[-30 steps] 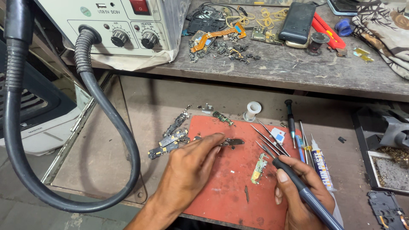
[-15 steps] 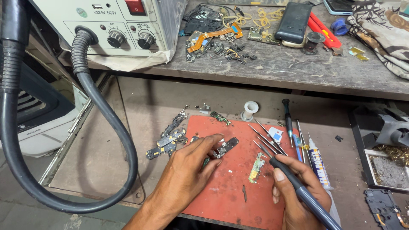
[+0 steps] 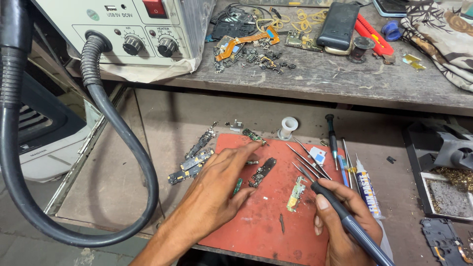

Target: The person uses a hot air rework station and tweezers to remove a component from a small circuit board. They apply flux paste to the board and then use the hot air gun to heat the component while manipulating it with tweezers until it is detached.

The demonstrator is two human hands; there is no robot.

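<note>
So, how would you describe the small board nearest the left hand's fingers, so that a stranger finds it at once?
Find the red work mat on the lower bench. Just right of the left hand, near the mat's middle, lies a dark, narrow circuit board, set at a slant. Unlike the pale green board beside the soldering iron, it is almost black.

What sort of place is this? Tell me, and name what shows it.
Most likely a small electronics repair bench, probably for phones. A hot-air rework station with a black hose stands on the shelf, small circuit boards lie on a red work mat, and the right hand holds a soldering iron.
</note>
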